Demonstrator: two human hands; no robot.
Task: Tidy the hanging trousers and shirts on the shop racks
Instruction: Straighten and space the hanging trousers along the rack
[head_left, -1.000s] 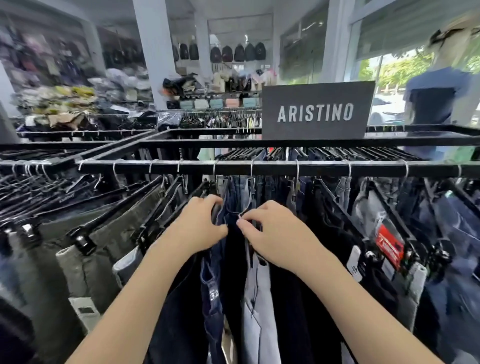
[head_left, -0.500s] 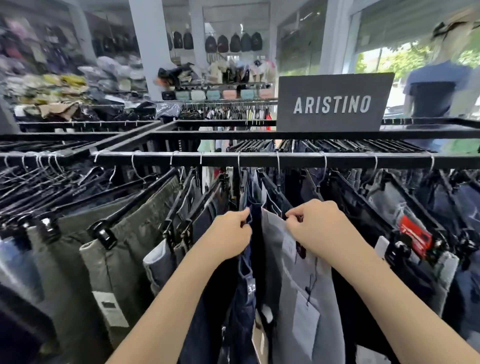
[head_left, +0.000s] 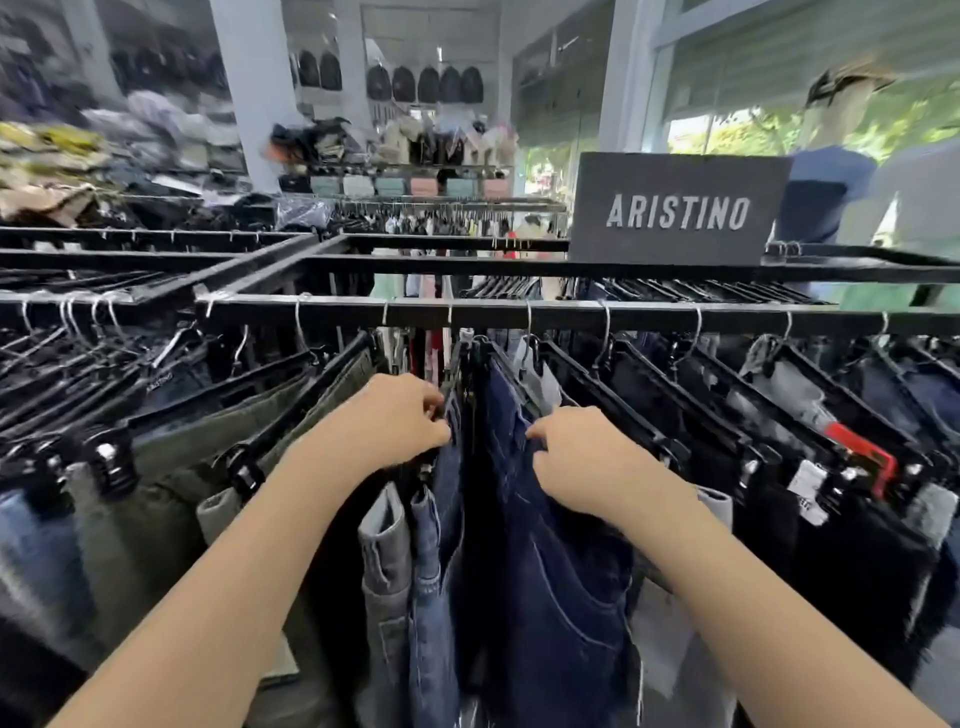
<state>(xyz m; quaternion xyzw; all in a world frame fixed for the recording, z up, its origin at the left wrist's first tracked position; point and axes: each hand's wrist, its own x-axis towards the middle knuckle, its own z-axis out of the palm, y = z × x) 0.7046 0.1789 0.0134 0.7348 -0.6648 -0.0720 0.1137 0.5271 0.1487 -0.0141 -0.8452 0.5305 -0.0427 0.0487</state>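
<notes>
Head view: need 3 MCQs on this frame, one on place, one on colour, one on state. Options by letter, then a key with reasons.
1. Where does the sign reading ARISTINO stand?
A. on the rack's top bar, right of centre
B. on the floor
C. on the far left shelf

2. What colour are the jeans under the right hand?
A. red
B. dark blue
C. white

3. What is the left hand doing?
A. hanging free
B. gripping trousers at a hanger
C. holding the sign

Key: 1 A, its base sits on the upper black bar to the right. 2 B, the denim there is deep indigo. 3 B, its fingers curl into the waistbands below the rail.
</notes>
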